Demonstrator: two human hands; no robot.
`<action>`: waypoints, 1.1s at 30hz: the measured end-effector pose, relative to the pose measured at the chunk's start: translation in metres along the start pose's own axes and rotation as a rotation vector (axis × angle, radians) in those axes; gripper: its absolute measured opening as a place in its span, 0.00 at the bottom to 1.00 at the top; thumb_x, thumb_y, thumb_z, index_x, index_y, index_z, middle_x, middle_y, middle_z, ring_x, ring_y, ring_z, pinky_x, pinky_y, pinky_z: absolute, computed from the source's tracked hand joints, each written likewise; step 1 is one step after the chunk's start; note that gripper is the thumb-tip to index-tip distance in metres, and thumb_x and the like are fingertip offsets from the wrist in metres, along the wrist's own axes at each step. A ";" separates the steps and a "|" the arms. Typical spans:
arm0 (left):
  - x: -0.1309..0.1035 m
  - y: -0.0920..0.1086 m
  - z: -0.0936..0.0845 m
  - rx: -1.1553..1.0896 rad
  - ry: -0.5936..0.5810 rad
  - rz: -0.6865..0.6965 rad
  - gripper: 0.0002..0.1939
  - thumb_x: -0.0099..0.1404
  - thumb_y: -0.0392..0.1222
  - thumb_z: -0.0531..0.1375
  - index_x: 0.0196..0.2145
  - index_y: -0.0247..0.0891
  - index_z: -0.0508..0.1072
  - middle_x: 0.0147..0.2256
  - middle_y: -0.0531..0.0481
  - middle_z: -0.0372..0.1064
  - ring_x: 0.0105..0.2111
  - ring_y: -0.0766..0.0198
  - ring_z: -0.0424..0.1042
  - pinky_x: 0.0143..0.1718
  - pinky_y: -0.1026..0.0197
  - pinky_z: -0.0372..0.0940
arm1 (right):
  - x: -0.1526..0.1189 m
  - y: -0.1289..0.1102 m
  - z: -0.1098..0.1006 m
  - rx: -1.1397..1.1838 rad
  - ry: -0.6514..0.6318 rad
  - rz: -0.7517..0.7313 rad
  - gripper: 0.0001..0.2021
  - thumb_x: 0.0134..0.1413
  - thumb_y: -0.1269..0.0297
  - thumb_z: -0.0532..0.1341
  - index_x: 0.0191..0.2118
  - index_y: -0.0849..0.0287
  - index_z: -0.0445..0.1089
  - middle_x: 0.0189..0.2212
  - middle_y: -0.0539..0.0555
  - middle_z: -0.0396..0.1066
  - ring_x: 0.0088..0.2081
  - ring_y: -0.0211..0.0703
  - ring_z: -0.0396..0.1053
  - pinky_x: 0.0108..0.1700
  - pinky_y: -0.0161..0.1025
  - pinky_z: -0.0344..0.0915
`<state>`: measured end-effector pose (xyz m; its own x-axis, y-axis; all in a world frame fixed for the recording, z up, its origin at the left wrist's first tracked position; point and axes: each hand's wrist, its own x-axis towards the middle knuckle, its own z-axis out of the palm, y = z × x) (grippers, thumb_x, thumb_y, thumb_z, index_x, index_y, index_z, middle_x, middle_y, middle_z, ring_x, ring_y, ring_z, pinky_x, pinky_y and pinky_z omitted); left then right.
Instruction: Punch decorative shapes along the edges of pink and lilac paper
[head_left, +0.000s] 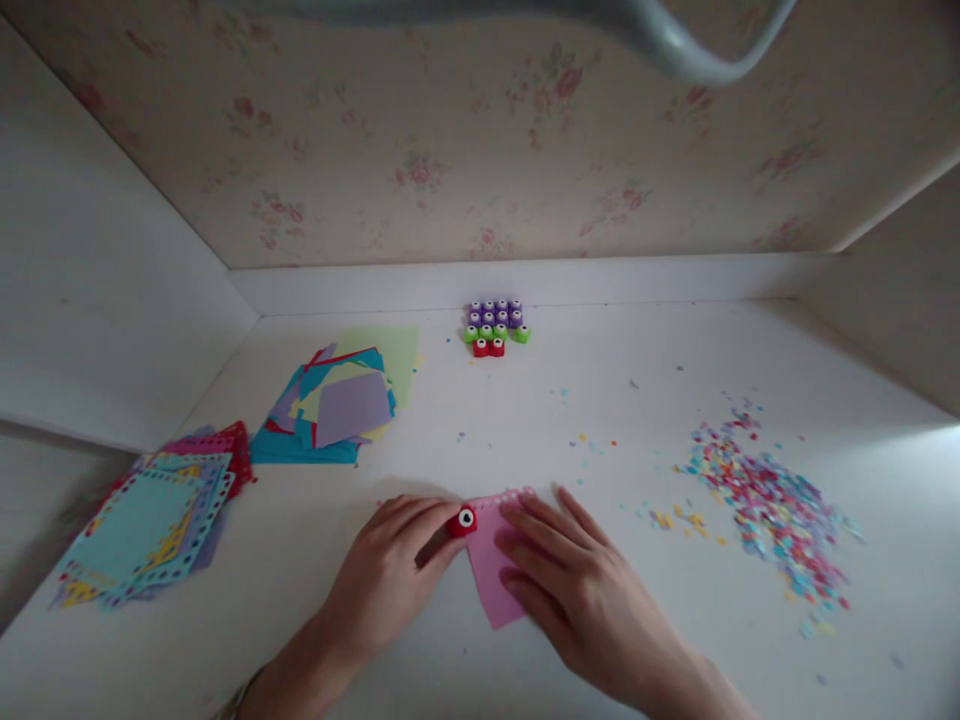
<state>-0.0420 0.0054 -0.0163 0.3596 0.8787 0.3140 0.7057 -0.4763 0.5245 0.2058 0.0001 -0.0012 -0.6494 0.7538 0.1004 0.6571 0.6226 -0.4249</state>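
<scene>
My left hand [399, 560] pinches a small red craft punch [463, 521] between thumb and fingers. The punch sits at the upper left edge of a pink sheet of paper [489, 580]; whether the paper is inside its slot I cannot tell. A row of small punched holes runs along the sheet's far edge. Spread over the right part of the sheet, my right hand [574, 575] lies flat with its fingers apart and covers some of the paper.
Several purple, green and red punches [493, 322] stand near the back wall. Plain paper sheets [352, 405] are piled at left, with hole-edged sheets [150, 520] nearer me. Colourful paper bits [772, 510] are heaped on the white table [420, 660] at right.
</scene>
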 end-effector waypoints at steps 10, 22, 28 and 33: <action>-0.002 -0.001 -0.002 0.029 -0.014 0.002 0.12 0.69 0.41 0.62 0.50 0.44 0.73 0.43 0.48 0.79 0.42 0.57 0.78 0.46 0.54 0.74 | 0.005 0.006 -0.001 0.007 0.075 -0.079 0.17 0.63 0.66 0.60 0.57 0.52 0.72 0.58 0.53 0.70 0.62 0.53 0.65 0.69 0.58 0.51; 0.000 -0.004 -0.001 0.081 0.011 0.027 0.09 0.69 0.41 0.60 0.47 0.44 0.74 0.40 0.50 0.80 0.38 0.59 0.79 0.45 0.55 0.73 | 0.008 0.014 0.005 -0.054 0.099 -0.127 0.18 0.62 0.64 0.62 0.57 0.53 0.72 0.57 0.53 0.71 0.59 0.54 0.68 0.68 0.58 0.56; 0.000 -0.004 -0.002 0.070 -0.002 0.009 0.10 0.69 0.40 0.60 0.48 0.45 0.73 0.40 0.50 0.80 0.39 0.58 0.79 0.44 0.54 0.74 | 0.007 0.014 0.006 -0.052 0.107 -0.127 0.19 0.61 0.64 0.63 0.58 0.50 0.71 0.58 0.51 0.70 0.60 0.55 0.67 0.67 0.58 0.57; -0.001 -0.004 -0.002 0.081 -0.003 0.013 0.10 0.70 0.41 0.60 0.48 0.45 0.72 0.40 0.50 0.80 0.38 0.58 0.78 0.44 0.53 0.73 | 0.007 0.013 0.005 -0.128 0.089 -0.148 0.18 0.63 0.63 0.61 0.58 0.52 0.71 0.58 0.52 0.69 0.59 0.54 0.68 0.67 0.57 0.56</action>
<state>-0.0464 0.0061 -0.0167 0.3710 0.8725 0.3180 0.7478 -0.4837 0.4547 0.2081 0.0127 -0.0101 -0.7097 0.6644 0.2342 0.6042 0.7450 -0.2827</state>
